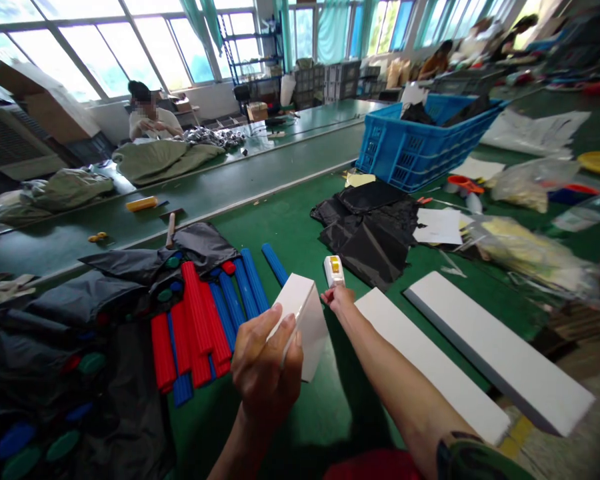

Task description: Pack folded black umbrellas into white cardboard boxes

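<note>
A long white cardboard box [314,333] is tilted up in my left hand [270,360], with the fingers wrapped over its upper edge. Beyond it, my right hand [339,297] is at the near end of a small white tape dispenser [335,270] with a yellow roll, its fingers closed against it. Part of that grip is hidden behind the hand. Two more white boxes, one [430,363] beside my right forearm and another [500,353] farther right, lie on the green table. Left of the held box are bundled red ribbed tubes [200,313] and blue ribbed tubes [253,280].
Black fabric bags [120,287] with capped tubes cover the left side. Folded black sheets [367,227] lie ahead, near a blue plastic crate [420,143]. Orange-handled scissors [463,183] and plastic bags [530,253] are at the right. A person [153,117] sits across the conveyor belt [260,173].
</note>
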`<state>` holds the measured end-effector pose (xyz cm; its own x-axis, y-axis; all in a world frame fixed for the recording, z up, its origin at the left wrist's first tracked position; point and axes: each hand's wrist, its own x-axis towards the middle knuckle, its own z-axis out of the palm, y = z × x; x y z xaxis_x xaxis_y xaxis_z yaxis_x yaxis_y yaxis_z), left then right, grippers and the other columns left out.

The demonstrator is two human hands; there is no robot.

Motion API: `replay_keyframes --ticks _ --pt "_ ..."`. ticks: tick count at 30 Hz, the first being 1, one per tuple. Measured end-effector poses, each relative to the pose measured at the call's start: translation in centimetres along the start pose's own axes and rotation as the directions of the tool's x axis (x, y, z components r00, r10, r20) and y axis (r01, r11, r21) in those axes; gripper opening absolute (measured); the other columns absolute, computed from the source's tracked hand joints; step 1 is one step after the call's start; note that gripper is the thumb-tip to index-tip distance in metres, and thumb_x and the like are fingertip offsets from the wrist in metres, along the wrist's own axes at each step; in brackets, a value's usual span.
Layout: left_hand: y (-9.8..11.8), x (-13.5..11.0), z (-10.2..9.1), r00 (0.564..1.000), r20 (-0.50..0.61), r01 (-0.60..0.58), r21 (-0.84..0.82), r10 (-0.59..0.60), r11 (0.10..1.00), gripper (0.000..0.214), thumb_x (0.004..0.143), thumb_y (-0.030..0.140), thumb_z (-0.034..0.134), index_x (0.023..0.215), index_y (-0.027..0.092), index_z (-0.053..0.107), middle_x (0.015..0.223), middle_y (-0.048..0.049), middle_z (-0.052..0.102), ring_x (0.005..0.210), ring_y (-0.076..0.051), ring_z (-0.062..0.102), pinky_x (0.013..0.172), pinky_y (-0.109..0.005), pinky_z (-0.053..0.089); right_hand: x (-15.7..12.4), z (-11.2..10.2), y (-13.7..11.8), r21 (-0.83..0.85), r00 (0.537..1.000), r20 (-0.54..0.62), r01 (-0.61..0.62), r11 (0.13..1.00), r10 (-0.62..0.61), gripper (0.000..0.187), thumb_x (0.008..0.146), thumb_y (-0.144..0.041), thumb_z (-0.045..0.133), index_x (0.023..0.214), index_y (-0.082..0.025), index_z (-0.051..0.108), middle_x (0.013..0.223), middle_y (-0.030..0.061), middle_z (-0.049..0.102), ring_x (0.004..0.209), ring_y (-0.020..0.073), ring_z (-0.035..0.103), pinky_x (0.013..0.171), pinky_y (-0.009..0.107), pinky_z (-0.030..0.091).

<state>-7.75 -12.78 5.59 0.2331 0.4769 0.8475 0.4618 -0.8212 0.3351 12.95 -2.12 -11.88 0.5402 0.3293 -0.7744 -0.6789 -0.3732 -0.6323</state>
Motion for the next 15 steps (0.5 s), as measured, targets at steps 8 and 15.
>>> replay_keyframes --ticks 8,15 --pt "-0.7 -0.1 -0.3 0.998 0.048 0.042 0.039 -0.044 0.998 0.042 0.071 0.0 0.069 0.11 0.014 0.063 0.111 -0.0122 0.066 0.103 -0.026 0.062 0.083 -0.043 0.052 -4.4 -1.3 -0.1 0.049 0.976 0.194 0.09 0.995 -0.098 0.016 0.093 -0.031 0.056 0.093 -0.014 0.058 0.07 -0.0037 0.058 0.052 0.0074 0.053 0.052 0.022 0.049" --pt "0.4 0.3 -0.5 0.997 0.039 0.054 0.117 -0.059 0.992 0.035 0.077 0.005 0.064 0.109 0.015 0.06 0.104 -0.0096 0.063 0.099 -0.022 0.058 0.086 -0.043 0.05 -15.6 -7.0 -2.9 0.198 0.675 0.659 0.271 0.942 -0.332 0.026 0.074 -0.034 0.076 0.071 -0.018 0.056 0.052 -0.007 0.054 0.044 0.0063 0.047 0.068 0.027 0.05"
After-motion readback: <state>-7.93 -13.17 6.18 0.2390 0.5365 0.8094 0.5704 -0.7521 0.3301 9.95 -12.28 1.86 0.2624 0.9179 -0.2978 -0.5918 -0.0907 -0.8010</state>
